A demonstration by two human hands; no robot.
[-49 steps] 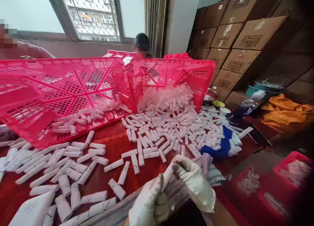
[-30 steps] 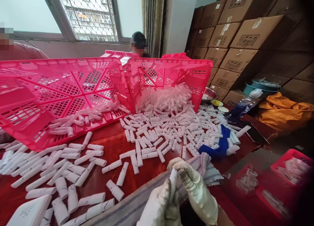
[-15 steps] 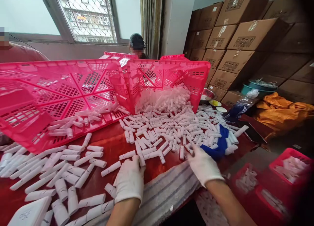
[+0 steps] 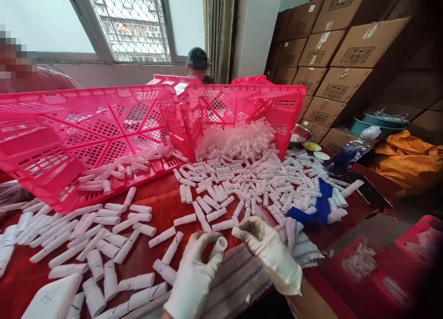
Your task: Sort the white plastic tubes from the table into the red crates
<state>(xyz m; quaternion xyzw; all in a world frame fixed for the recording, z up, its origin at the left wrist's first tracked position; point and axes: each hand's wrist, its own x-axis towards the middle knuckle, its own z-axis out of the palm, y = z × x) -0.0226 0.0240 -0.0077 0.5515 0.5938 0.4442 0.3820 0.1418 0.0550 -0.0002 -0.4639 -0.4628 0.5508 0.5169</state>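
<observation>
Both my hands wear white gloves and are raised over the near edge of the red table. My left hand [image 4: 199, 266] is closed around a short white tube [image 4: 218, 246], its open round end facing right. Just right of it, my right hand [image 4: 266, 249] pinches another small white piece [image 4: 237, 232] between thumb and fingers; it looks like a tube end, mostly hidden. Many loose white tubes [image 4: 199, 213] with dark marks lie on the table beyond my hands. Below them is a grey striped towel [image 4: 238, 275], bunched up at its right end.
Two pink baskets [image 4: 138, 90] lie tipped toward me, white tubes spilling out. A blue cloth [image 4: 321, 203], a bottle [image 4: 353, 150] and a dark phone-like slab [image 4: 370, 189] are at right. A white box [image 4: 51, 298] stands near left. Cartons [image 4: 353, 56] are stacked behind; two people sit opposite.
My hands have come closer together. The left has lifted a tube off the table, and the right has moved left with a small piece in its fingers. The towel's right end is now bunched.
</observation>
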